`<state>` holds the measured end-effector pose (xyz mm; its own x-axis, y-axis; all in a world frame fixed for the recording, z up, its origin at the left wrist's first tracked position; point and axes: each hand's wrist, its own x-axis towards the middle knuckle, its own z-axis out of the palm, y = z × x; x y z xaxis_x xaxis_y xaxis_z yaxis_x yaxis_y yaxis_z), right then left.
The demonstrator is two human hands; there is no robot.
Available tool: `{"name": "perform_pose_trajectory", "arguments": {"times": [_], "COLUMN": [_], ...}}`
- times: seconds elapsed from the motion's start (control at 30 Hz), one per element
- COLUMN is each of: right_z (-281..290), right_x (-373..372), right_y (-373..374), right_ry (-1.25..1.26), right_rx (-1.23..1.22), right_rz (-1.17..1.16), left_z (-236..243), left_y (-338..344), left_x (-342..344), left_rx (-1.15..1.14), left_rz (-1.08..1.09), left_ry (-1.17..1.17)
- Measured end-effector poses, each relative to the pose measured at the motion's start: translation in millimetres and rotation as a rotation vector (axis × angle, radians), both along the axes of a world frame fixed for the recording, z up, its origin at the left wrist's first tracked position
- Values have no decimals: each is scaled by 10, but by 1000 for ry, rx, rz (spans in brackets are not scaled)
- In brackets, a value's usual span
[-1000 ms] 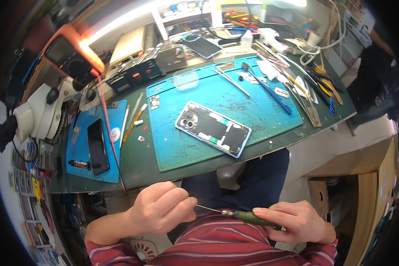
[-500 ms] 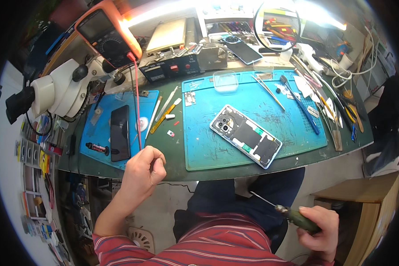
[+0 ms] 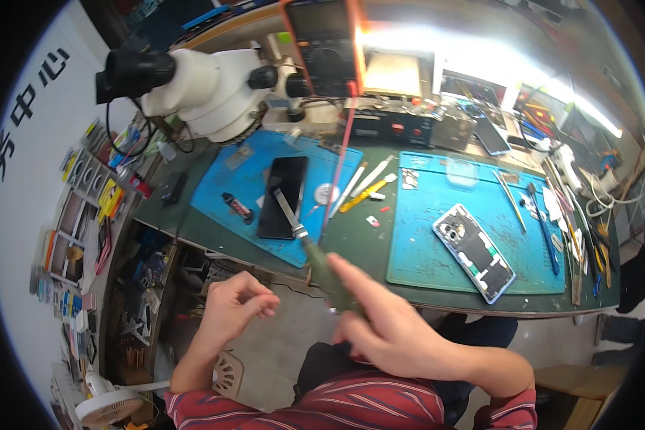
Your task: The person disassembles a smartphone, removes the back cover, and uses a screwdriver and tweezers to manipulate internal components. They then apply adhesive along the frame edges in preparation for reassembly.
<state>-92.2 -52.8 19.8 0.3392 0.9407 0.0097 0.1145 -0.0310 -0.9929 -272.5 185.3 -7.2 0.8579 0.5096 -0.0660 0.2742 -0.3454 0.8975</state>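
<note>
My right hand [image 3: 390, 333] grips a screwdriver by its green handle [image 3: 324, 276]. The shaft slants up and left across the lower part of a dark-screened phone [image 3: 295, 179]; whether it touches the glass I cannot tell, as it is blurred. My left hand [image 3: 235, 309] hangs in front of the bench edge, fingers curled in; anything inside them is hidden. A phone with its back cover off [image 3: 473, 254] lies tilted on the larger blue mat [image 3: 416, 247], its camera module and black inner parts showing. A small dark red-banded tube [image 3: 237, 207] rests left of the dark phone.
A white microscope [image 3: 215, 93] stands at the back left, beside an orange multimeter [image 3: 322, 50] with a red lead hanging down. Between the mats lies a yellow-handled knife [image 3: 365, 193]. Tweezers [image 3: 510, 202], a blue brush [image 3: 545, 229] and a clear box [image 3: 462, 170] are on the right mat.
The view has swung left. My right hand has brought the screwdriver from low on the right up over the left side of the bench. My left hand has dropped below the bench edge, still curled.
</note>
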Motion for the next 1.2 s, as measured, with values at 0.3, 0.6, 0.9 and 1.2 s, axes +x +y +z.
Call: {"name": "perform_pose_trajectory", "arguments": {"times": [0.3,0.6,0.9,1.2], "right_z": [-294,-844,-787,-780], "right_x": [-871,-716,-698,-401], "right_y": [2273,3989,2373,-484], "right_ry": [-275,-1073,-845,-825], "right_rx": [230,-183,528,478], "right_rz": [-127,-525,-403,-611], "left_z": [284,39,14,-367], "left_y": [1036,1143,653,-1019], "left_x": [-1044,-1357,-756,547], "left_rx": [361,188,204,-281], "left_rz": [489,500,26,-362], "left_ry": [-232,-174,-443,-208]}}
